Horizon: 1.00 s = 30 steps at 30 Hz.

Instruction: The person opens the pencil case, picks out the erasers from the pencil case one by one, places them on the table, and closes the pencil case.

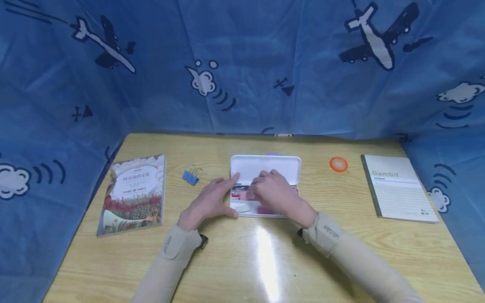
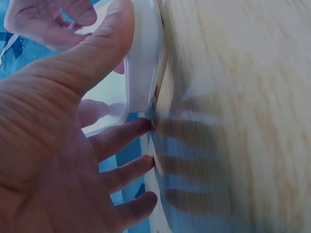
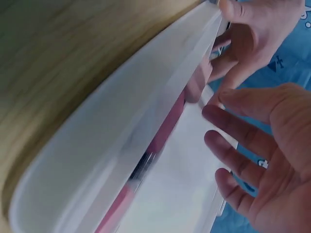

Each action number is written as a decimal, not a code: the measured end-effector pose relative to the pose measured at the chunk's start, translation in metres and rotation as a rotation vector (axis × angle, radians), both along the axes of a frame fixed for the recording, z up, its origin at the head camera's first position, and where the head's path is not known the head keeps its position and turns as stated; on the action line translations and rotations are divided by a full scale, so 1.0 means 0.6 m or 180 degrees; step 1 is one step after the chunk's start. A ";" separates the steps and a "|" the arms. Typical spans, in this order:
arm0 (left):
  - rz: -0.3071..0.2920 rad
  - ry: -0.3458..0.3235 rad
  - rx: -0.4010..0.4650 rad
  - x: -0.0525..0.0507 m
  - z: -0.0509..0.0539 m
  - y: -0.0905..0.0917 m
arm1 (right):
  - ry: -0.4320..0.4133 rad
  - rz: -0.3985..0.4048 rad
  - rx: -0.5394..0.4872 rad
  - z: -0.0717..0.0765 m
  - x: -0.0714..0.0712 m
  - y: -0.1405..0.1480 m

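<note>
A white pencil case [image 1: 265,168] lies with its lid raised at the middle of the table. My left hand [image 1: 213,198] holds its left end, the thumb [image 2: 109,36] along the front wall and the index finger by the hinge side. My right hand [image 1: 274,191] reaches into the case, and its thumb and index finger appear to pinch a small flat pink piece [image 1: 247,195]; the exact contact is partly hidden. Inside are a whitish block [image 1: 242,208], a darker pink item [image 1: 265,210] and something red and clear [image 1: 235,195]. The right hand covers other contents.
Left stand an illustrated book [image 1: 134,193] and blue binder clips [image 1: 191,176]. To the right lie an orange-red tape roll [image 1: 338,164] and a notebook [image 1: 398,187]. Something purple [image 1: 272,154] shows behind the lid. A blue curtain [image 1: 242,63] surrounds the wooden table [image 1: 227,269].
</note>
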State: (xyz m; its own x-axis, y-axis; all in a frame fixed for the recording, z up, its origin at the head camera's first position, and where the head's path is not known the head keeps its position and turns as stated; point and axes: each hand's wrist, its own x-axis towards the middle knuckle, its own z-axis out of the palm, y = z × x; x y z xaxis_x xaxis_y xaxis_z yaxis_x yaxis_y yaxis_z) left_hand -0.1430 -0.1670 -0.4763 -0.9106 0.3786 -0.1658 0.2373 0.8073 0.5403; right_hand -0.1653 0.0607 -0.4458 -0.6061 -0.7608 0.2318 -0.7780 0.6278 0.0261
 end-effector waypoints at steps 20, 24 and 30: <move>0.0132 -0.0078 -0.0034 0.006 0.004 0.000 | -0.0633 -0.0415 0.0145 -0.013 -0.011 -0.040; 0.0117 -0.0072 -0.0068 0.008 0.005 0.001 | -0.0696 -0.0420 0.0108 -0.011 -0.009 -0.040; 0.0030 0.0000 -0.0127 0.003 0.007 0.004 | -0.0502 -0.0490 -0.0070 -0.005 -0.010 -0.016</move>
State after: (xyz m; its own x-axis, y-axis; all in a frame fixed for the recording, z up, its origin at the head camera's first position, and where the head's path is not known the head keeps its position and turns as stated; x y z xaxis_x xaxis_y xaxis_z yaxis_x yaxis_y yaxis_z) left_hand -0.1411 -0.1646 -0.4718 -0.9140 0.3632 -0.1807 0.2296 0.8305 0.5076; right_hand -0.1714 0.0512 -0.4487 -0.7448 -0.6523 0.1405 -0.6663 0.7385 -0.1033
